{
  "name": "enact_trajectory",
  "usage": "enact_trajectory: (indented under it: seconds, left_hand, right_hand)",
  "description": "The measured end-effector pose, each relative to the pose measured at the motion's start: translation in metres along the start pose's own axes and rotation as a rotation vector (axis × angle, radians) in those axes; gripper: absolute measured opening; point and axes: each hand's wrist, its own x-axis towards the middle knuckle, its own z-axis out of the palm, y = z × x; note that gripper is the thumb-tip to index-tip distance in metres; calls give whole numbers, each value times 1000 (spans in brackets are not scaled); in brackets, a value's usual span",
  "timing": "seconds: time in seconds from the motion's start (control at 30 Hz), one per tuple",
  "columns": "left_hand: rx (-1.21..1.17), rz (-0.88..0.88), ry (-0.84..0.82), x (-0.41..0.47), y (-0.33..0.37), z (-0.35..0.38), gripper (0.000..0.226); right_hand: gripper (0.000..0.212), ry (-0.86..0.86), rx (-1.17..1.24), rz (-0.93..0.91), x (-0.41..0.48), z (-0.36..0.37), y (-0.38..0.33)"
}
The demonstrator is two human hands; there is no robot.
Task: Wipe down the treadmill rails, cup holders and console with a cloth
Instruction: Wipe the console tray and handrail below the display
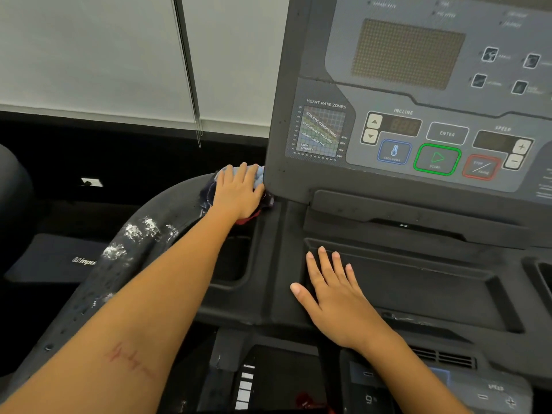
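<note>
Down low in the head view, the L cup holder (236,264) is a dark recess btwn rail and tray, partly hidden by the L forearm (167,279); contents can't be made out. The centre tray (418,282) is shallow, w/ fingertips of the R hand (337,297) over its left end. The cloth (259,174), light blue on top w/ dark and red folds showing below, sits bunched at the top of the L rail (140,237), right against the lower-left corner of the console (418,121). L hand (239,192) lies flat on it, fingers straight and close together, pressing down, arm stretched fwd along the rail. R hand is well apart from the cloth, palm down, fingers spread, resting on the tray's edge, holding nothing. White flecks mark the rail lower down.
</note>
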Motion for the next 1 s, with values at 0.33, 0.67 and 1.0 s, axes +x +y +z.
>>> enact_trajectory:
  seconds: [0.33, 0.67, 1.0]
  left_hand:
    - [41, -25, -43, -12, 8, 2, 57]
    - [6, -127, -25, 10, -9, -12, 49]
    - [31, 19, -83, -13, 16, 1, 56]
  right_hand:
    - [85, -3, -2, 14, 2, 1, -3]
    - [70, -7, 6, 18, 3, 2, 0]
    - [70, -10, -7, 22, 3, 2, -1]
